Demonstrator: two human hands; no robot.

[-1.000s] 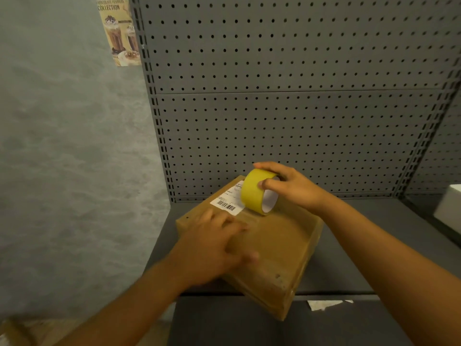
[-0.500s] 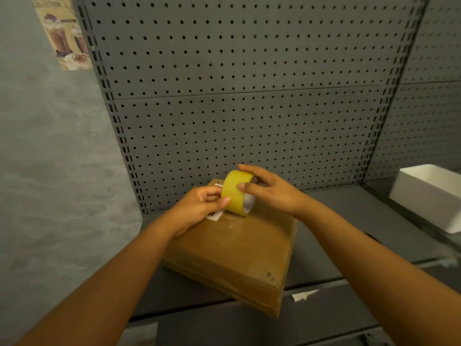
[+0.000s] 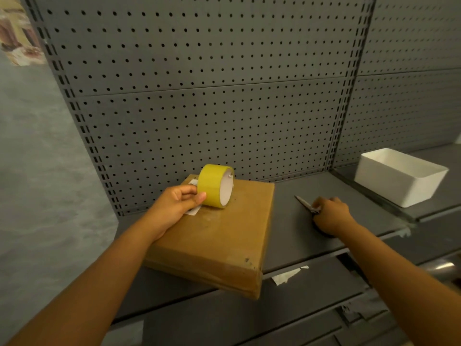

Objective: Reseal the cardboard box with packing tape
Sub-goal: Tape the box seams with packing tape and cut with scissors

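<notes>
A flat brown cardboard box [image 3: 219, 240] lies on the grey shelf [image 3: 294, 236], one corner hanging over the front edge. A white label [image 3: 193, 210] is partly hidden under my left hand. My left hand [image 3: 174, 206] grips a yellow roll of packing tape [image 3: 215, 186] that stands on edge on the box top near its far side. To the right of the box, my right hand [image 3: 330, 214] curls round the dark handles of a pair of scissors [image 3: 305, 204] lying on the shelf, blades pointing away to the left.
A white rectangular bin [image 3: 396, 179] stands on the shelf at the right. A grey pegboard [image 3: 212, 96] backs the shelf. A torn white scrap [image 3: 287, 274] sticks to the shelf's front lip. A grey wall with a poster [image 3: 17, 38] is at the left.
My right hand let go of the tape roll and moved right onto the scissors. My left hand took over the roll, which stays on the box. The view swung to the right.
</notes>
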